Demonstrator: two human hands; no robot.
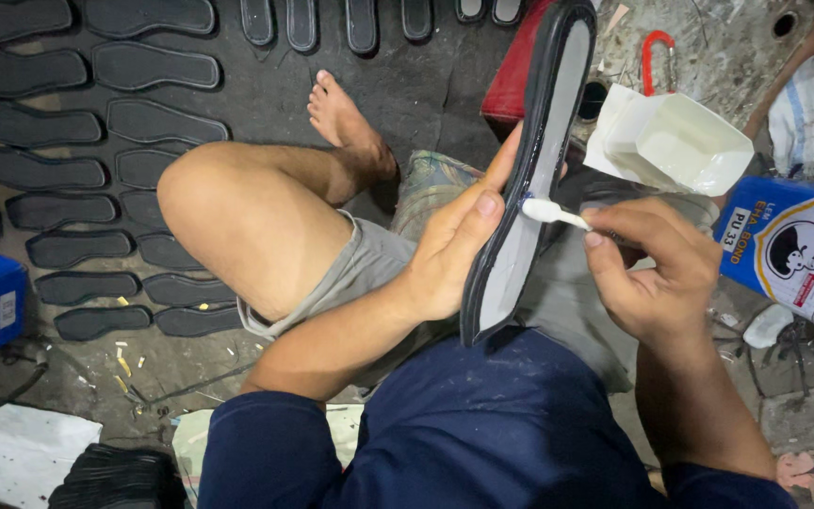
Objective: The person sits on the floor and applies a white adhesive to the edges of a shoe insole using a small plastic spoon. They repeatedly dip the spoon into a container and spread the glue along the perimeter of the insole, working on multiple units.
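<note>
While the long black rubber shoe sole with a grey inner face (531,179) is being gripped upright by the left hand (454,250), its long axis running away from the body, a small white brush (554,213) is being pinched in the right hand's fingers (614,221) against its near edge.

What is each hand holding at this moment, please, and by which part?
The left hand grips a black shoe sole along its left edge, near the middle. The right hand pinches a small white brush by its handle end.
</note>
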